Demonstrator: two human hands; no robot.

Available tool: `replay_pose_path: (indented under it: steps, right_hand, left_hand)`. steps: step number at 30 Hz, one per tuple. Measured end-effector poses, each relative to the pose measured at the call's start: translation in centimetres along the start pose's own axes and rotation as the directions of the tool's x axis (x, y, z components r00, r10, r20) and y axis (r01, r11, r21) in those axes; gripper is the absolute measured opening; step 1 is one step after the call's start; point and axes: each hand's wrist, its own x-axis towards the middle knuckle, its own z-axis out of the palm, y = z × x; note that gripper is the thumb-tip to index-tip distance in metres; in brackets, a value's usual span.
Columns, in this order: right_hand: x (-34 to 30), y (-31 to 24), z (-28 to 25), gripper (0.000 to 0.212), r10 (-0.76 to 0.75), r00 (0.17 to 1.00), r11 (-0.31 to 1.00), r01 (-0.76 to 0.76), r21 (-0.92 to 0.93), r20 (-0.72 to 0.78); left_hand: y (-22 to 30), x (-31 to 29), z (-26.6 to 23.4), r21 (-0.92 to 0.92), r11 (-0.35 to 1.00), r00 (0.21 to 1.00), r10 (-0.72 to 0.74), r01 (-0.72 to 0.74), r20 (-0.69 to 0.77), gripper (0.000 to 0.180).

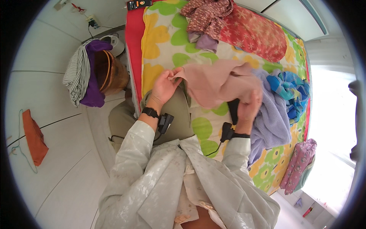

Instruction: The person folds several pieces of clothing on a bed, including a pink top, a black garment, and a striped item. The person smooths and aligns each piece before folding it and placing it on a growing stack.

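Evidently, the left hand (167,87) has its grip pinched closed on the left corner of the pink cloth (215,83). The right hand (249,108) meets its right edge; blur prevents telling that grip's closure. The cloth spreads over the bed (154,49), beside the lilac towel (271,120).

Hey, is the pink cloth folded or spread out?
Loosely spread, not neatly folded: the pink cloth is stretched wavy and rumpled between the left hand and right hand.
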Motion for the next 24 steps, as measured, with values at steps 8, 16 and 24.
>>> replay_pose_path:
  steps: [8,16,24]
  right_hand:
    - [-0.5,-5.1,5.1,0.046,-0.080,0.994,0.987,0.068,0.143,0.080]
    - [-0.6,-5.4,5.6,0.036,-0.184,0.981,0.983,0.183,0.015,0.065]
    - [-0.7,-4.8,8.3,0.035,-0.135,0.979,0.989,0.143,-0.047,0.152]
  left_hand:
    - [-0.3,0.3,0.4,0.216,0.976,0.999,-0.003,-0.006,0.044,0.010]
    - [-0.9,0.2,1.0,0.343,0.939,0.999,-0.010,-0.005,0.042,0.010]
    - [-1.6,0.4,0.6,0.579,0.815,1.000,0.010,-0.024,0.027,0.017]
